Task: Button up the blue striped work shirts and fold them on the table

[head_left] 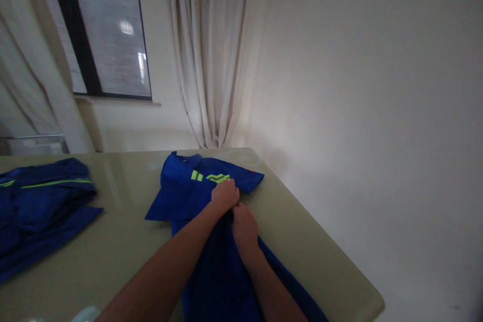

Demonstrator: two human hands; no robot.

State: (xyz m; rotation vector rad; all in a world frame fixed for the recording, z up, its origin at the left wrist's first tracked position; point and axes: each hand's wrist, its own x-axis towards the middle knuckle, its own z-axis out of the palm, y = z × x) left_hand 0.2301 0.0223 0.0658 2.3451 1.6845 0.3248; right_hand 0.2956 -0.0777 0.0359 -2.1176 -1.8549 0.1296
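Observation:
A blue garment (184, 193) with yellow-green and grey stripes lies near the table's far right part, its lower part running toward me beneath my forearms. My left hand (225, 195) is closed on the fabric just below the chest stripes. Right beside it and slightly nearer to me, my right hand (244, 224) is closed on the same garment. Between the two hands the cloth is bunched up, and the fingertips are hidden.
Another dark blue garment (49, 198) with a yellow-green stripe lies on the left of the pale table (128, 241). Behind the table are a window (113, 30), curtains (211, 50) and a wall. The table's right edge runs beside the wall.

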